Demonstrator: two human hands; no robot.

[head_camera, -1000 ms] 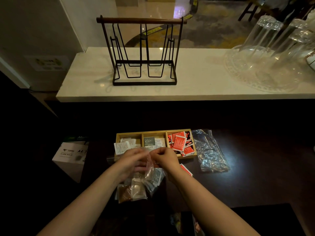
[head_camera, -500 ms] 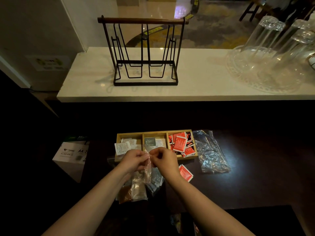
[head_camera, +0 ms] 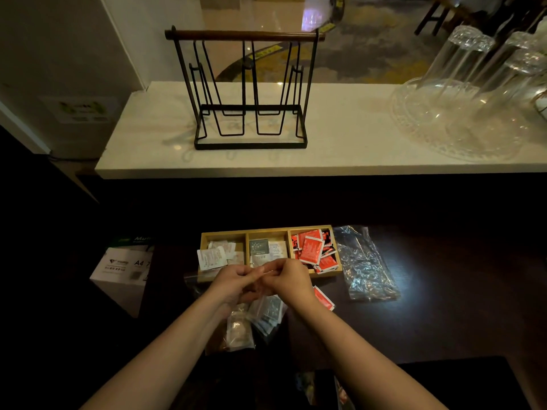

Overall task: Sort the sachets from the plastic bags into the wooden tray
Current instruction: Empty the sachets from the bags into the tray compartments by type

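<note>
Sachets filled the wooden tray (head_camera: 268, 229) that lay just beyond the two hands on the dark table (head_camera: 444, 306). The tray had three compartments: the one beyond the left hand (head_camera: 236, 281) held white sachets (head_camera: 211, 257), one of them overhanging the tray's outer edge; the middle one, straight ahead of the fingertips, held a grey-green sachet (head_camera: 258, 247) and pale ones beside it; the one beyond the right hand (head_camera: 288, 279) was heaped with red sachets (head_camera: 310, 250).

The hands met in front of the tray's near rim, fingertips together, both pinched on the top of a clear plastic bag (head_camera: 266, 312) that hung below them. That bag contained grey sachets. Just beside it, under the left wrist, lay another clear bag (head_camera: 239, 329) with brownish contents. A loose red sachet (head_camera: 324, 297) rested on the table just to the right of the right wrist, partly hidden by it.

Farther to the right of the right hand, an empty crumpled plastic bag (head_camera: 365, 264) lay flat next to the tray's end. To the left of the left hand, well apart and lower than the table, stood a white paper box (head_camera: 124, 270). Beyond the tray rose a pale counter (head_camera: 340, 137) carrying a black wire rack (head_camera: 248, 90) and, to the right, clear glassware (head_camera: 473, 93).
</note>
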